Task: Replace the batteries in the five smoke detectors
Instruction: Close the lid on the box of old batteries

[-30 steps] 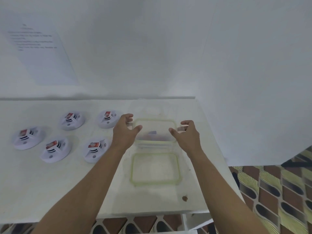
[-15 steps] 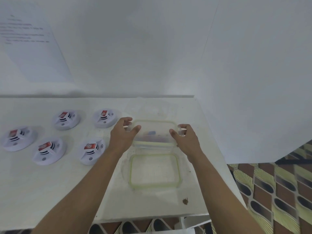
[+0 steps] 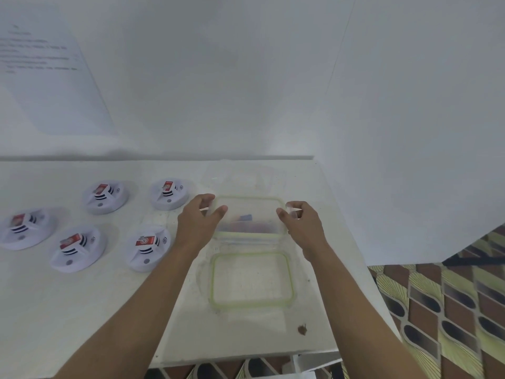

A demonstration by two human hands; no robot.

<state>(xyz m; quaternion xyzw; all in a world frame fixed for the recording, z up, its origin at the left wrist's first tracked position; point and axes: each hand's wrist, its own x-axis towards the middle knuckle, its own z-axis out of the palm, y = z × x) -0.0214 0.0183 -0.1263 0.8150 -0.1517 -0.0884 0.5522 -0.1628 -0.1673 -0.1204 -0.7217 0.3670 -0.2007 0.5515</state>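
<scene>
Several white round smoke detectors lie on the white table (image 3: 82, 310) at the left, each with a red-labelled battery showing; the nearest one (image 3: 147, 248) is beside my left forearm and another (image 3: 169, 193) sits behind it. A clear plastic container (image 3: 247, 221) with a green-edged rim stands right of them, with small blue and red items blurred inside. My left hand (image 3: 198, 222) grips its left side. My right hand (image 3: 304, 225) holds its right side, fingers pinching a clear side flap. A clear lid (image 3: 251, 281) with a green seal lies flat in front of it.
The table's right edge runs close to my right forearm, with a patterned tiled floor (image 3: 448, 310) beyond and below. A white wall stands right behind the table, with a printed sheet (image 3: 46, 75) on it at the left. A small brown speck (image 3: 302, 329) lies near the front edge.
Both hands stay at the container's sides. The fingers of my right hand have curled tighter onto the side flap. The view has shifted slightly.
</scene>
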